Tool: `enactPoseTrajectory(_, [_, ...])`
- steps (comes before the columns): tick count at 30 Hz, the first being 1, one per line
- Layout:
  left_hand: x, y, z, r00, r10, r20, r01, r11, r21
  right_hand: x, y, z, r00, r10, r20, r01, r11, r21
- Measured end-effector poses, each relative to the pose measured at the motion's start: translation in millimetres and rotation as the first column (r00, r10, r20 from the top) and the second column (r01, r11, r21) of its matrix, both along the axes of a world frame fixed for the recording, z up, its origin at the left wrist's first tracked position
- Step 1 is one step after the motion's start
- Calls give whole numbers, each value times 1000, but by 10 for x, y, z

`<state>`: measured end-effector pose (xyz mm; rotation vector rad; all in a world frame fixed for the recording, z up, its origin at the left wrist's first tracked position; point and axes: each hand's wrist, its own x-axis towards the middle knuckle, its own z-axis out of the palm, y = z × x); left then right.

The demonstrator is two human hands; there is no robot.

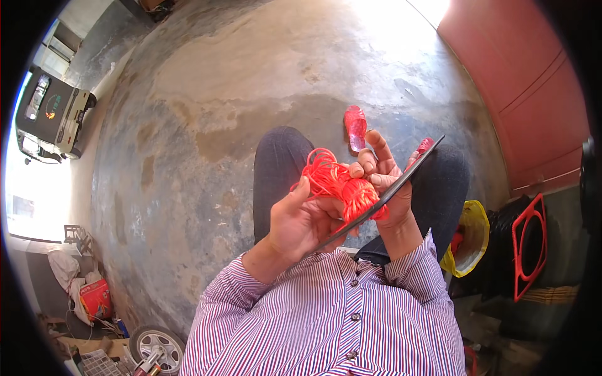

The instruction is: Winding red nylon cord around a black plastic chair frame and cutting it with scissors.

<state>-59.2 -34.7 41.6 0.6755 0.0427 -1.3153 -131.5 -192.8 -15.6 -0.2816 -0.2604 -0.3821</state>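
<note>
In front of my lap is a hank of bright orange-red cord (338, 188), looped at its upper left and gathered tight toward the right. My left hand (295, 216) is closed on its left side, thumb up against the loops. My right hand (385, 175) pinches the hank from the upper right, with one finger raised. A thin, dark, flat panel (401, 178), seen nearly edge-on, slants from my left wrist up past my right hand. It covers part of the right palm and the hank's lower right; what holds the panel I cannot tell.
My knees in dark jeans (282, 163) are under the hands. Beyond lies a red shoe (355, 125) on the concrete floor (207, 131). At right are a yellow-rimmed bag (480, 238) and a red frame (532, 244); at left, a spoked wheel (160, 351) and a parked vehicle (53, 119).
</note>
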Motion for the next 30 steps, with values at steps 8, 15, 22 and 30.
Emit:
enactPoseTrajectory(8, [-2,17,-40,996,-1,-90,12,993,119,-25,68,47,999,5,47,-11,992,123])
enactPoseTrajectory(15, [127,144,-309,969,-225,101,229,973,-33,4,93,48,976,-14,-219,31,997,75])
enactPoseTrajectory(22, [-34,91,-144,996,-80,33,85,983,-161,-4,94,-10,993,109,48,-114,984,136])
enactPoseTrajectory(30, [-24,61,-230,999,36,1,-36,997,-66,119,-16,256,985,168,-45,-174,954,-243])
